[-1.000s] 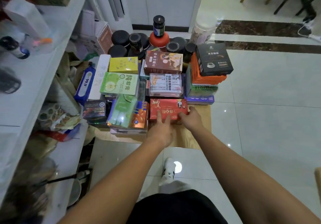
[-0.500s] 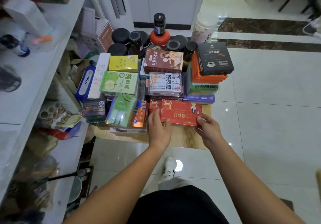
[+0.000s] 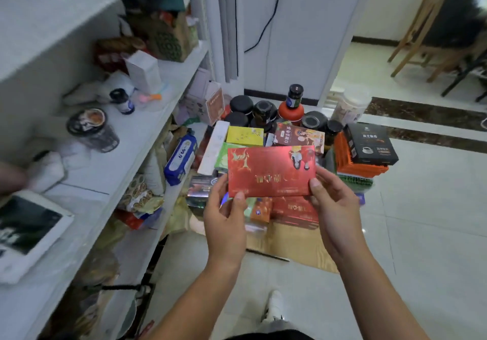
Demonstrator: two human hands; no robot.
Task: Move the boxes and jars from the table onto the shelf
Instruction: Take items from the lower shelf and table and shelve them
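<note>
red box (image 3: pixel 271 171) pinched at both ends by left hand (image 3: pixel 226 218) and right hand (image 3: pixel 332 208); long axis ran left-right, shelf (image 3: pixel 142 139) lay left, left hand nearer

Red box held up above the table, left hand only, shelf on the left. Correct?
Not one hand: the head view shows the left hand and right hand both gripping the red box, above the table, shelf on the left.
</note>
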